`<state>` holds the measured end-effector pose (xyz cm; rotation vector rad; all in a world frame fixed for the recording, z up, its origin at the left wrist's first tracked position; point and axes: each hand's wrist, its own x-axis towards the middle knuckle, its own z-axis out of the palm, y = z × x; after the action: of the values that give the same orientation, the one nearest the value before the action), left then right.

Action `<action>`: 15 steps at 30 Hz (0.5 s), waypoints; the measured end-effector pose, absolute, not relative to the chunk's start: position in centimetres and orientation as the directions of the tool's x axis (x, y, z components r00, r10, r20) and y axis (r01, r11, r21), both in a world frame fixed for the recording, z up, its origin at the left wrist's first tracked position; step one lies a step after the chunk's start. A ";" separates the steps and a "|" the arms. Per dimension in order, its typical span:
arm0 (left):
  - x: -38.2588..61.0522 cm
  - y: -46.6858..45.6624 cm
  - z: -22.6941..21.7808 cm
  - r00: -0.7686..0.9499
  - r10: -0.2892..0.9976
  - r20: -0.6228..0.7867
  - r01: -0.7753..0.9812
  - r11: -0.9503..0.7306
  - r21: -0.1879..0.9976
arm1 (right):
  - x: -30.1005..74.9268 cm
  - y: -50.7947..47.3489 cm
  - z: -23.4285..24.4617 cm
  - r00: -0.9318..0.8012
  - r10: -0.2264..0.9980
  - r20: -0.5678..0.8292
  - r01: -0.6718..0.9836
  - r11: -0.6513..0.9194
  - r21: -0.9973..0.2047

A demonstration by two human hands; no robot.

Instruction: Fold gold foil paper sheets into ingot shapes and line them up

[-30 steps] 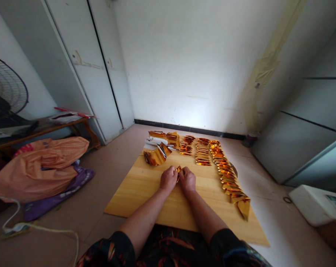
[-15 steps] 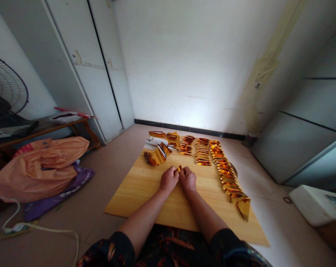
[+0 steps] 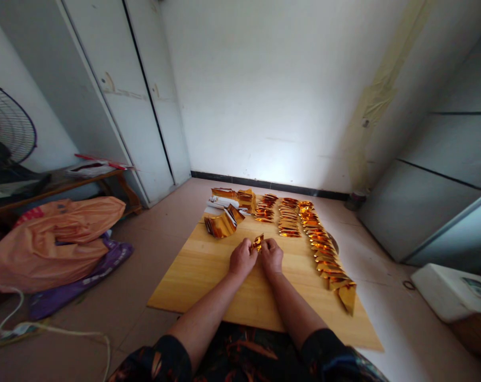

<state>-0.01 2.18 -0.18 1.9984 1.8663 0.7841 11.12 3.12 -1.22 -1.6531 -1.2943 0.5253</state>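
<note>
While both my hands met just past the middle of the wooden board (image 3: 208,276), I had the gold foil piece (image 3: 258,243) pinched between them. My left hand (image 3: 242,259) and right hand (image 3: 271,256) were curled knuckle to knuckle, fingertips closed on the piece and holding it just off the wood.

As I judged it, the trouble lay in the foil itself. It looked thin and slick, so too hard a squeeze could have crushed or torn it, and too light a one could have let it slide out and spoil the crease. My right forearm lay near the long row of folded pieces (image 3: 323,254) along the board's right edge, and a careless sweep could have scattered them. The loose stack of foil sheets (image 3: 223,224) near the far left corner looked light enough for any draught to lift. A fan (image 3: 9,132) stood off to the left, though I couldn't tell whether it was running.

Two shorter rows (image 3: 288,217) lay at the board's far edge. The board sat flat on a tiled floor (image 3: 152,249) before a plain white wall (image 3: 272,95). Tall cupboard doors (image 3: 116,95) stood to the left, with a low table (image 3: 61,183), an orange bag (image 3: 53,239) and a pale cable (image 3: 45,331) below them. On the right stood a white box (image 3: 451,292).
</note>
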 end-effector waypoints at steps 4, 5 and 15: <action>0.0 2.3 -0.1 -0.003 0.987 0.163 0.834 -0.088 0.544 | 11.1 3.0 -1.3 0.341 0.918 0.200 0.515 -0.004 -0.857; 0.0 2.4 -0.1 -0.008 0.987 0.158 0.837 -0.080 0.542 | 11.1 3.0 -1.3 0.339 0.919 0.203 0.522 -0.004 -0.853; -0.1 2.7 -0.1 -0.019 0.990 0.140 0.836 -0.061 0.545 | 11.0 3.1 -1.6 0.333 0.915 0.228 0.555 0.006 -0.832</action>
<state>-0.07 2.70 -0.05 1.9612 1.9159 0.7209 11.03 3.10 -1.60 -1.6688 -1.3380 0.4865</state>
